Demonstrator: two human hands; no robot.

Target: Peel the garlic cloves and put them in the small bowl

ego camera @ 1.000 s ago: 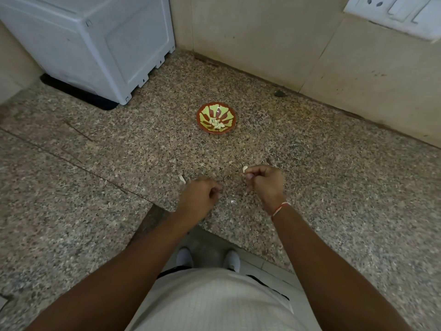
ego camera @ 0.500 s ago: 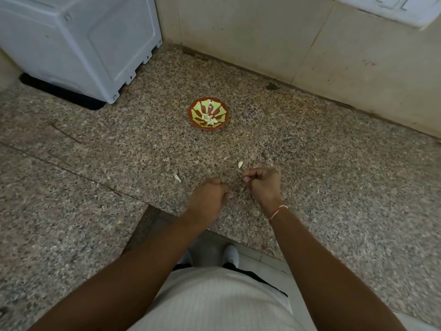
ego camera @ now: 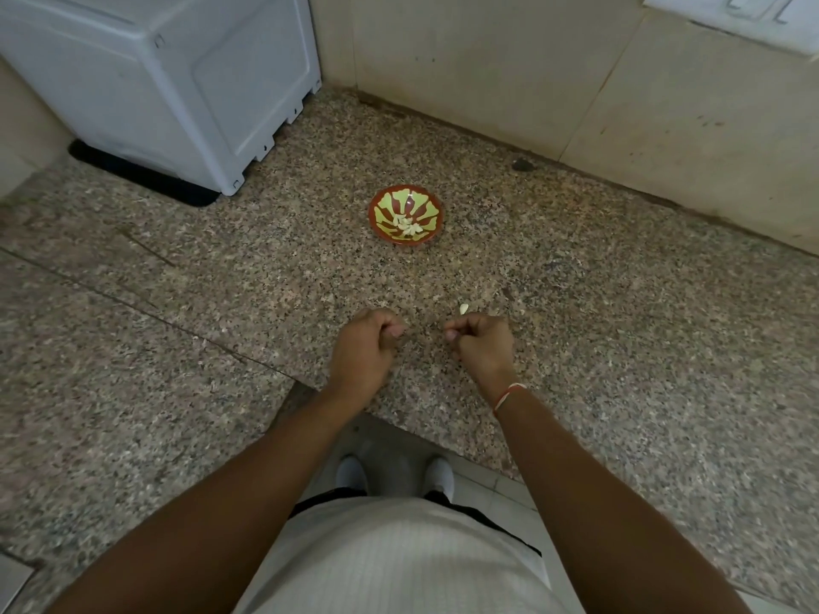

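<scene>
The small red bowl (ego camera: 380,201) with a green pattern stands on the granite counter and holds several peeled garlic cloves (ego camera: 407,225). Nearer to me, my left hand (ego camera: 365,347) hovers low over the counter, its fingers curled and the thumb pressed to the forefinger. What it grips is hidden inside the fingers. My right hand (ego camera: 485,345), with a red thread at the wrist, is curled the same way, and nothing shows between its fingertips. One loose garlic clove (ego camera: 463,308) lies on the counter just beyond the right knuckles.
A white appliance (ego camera: 168,82) fills the back left corner. Beige wall tiles (ego camera: 487,82) close off the back. The speckled granite counter (ego camera: 620,325) has a notched front edge below my wrists. Bits of peel lie around my hands.
My left hand has moved left and forward over the spot where a loose clove lay; that clove is no longer in sight. The right hand has stayed near the other clove.
</scene>
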